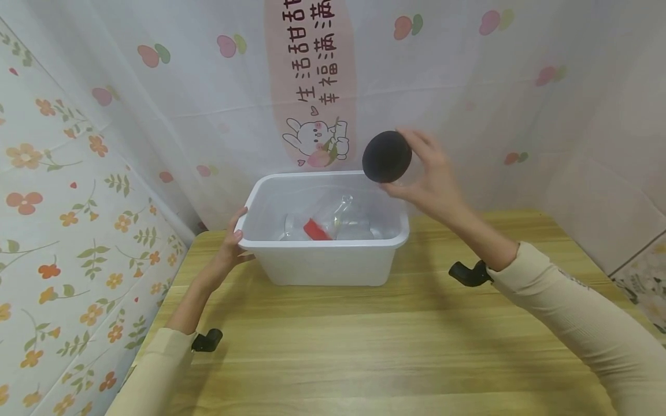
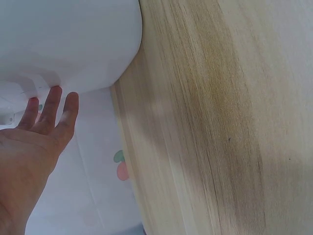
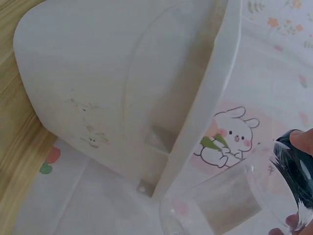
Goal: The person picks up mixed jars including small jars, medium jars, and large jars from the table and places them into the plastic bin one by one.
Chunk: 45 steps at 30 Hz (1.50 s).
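A white plastic tub (image 1: pixel 322 264) stands on the wooden table. My left hand (image 1: pixel 227 247) grips its left end, with fingers over the rim and others below it; in the left wrist view, three fingers touch the tub's outer wall. Raised above the tub's right back corner, my right hand (image 1: pixel 432 182) holds a clear jar (image 3: pixel 227 203) by its black lid (image 1: pixel 387 156) end. The lid faces the head camera and hides the jar's body there. Inside the tub lie a clear bottle (image 1: pixel 341 212), a red piece (image 1: pixel 316 230) and other clear containers.
The wooden table (image 1: pixel 333 352) extends in front of the tub. A white curtain (image 1: pixel 463 86) with fruit prints and a rabbit hangs right behind it; a flowered curtain (image 1: pixel 73 231) runs along the left. Black wrist pieces (image 1: pixel 470 274) stick out from both sleeves.
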Each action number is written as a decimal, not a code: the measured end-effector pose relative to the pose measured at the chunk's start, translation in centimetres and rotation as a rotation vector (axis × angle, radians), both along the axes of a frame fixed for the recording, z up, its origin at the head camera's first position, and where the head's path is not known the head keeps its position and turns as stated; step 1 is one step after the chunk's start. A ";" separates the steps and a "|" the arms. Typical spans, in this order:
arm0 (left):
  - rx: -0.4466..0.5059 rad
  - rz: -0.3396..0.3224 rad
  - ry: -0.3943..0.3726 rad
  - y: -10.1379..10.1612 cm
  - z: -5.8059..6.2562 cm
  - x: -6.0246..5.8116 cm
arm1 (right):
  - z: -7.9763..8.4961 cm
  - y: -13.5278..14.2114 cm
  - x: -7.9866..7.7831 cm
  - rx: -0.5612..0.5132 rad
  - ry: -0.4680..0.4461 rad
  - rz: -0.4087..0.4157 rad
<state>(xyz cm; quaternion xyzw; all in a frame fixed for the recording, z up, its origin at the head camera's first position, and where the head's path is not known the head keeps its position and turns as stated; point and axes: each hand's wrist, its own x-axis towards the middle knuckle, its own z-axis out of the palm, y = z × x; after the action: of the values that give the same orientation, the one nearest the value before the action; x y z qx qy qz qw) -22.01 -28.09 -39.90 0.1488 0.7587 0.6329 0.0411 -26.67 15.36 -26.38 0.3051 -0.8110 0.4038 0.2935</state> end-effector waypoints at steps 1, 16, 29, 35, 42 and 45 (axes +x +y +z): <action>0.001 0.000 -0.001 0.0 0.0 0.0 | 0.1 -0.1 0.0 -0.001 0.001 0.004; -0.008 0.004 -0.001 0.0 -0.1 0.0 | 1.3 -1.2 0.6 0.007 -0.007 0.010; -0.001 -0.007 -0.006 0.0 0.0 0.0 | 1.6 -2.4 0.6 -0.005 0.007 0.027; 0.012 -0.022 -0.001 -0.1 -0.1 0.0 | 1.6 -3.0 0.6 -0.007 0.001 0.044; 0.014 -0.020 0.001 -0.1 -0.1 0.0 | 1.4 -3.7 1.0 0.007 -0.047 0.079; 0.019 -0.020 -0.001 -0.1 -0.1 0.0 | 1.3 -4.0 1.0 0.017 -0.060 0.089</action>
<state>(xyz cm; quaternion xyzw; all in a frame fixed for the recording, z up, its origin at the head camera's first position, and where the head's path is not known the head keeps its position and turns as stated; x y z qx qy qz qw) -22.02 -28.18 -39.99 0.1567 0.7511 0.6396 0.0464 -25.66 11.37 -25.06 0.3310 -0.8084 0.4188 0.2481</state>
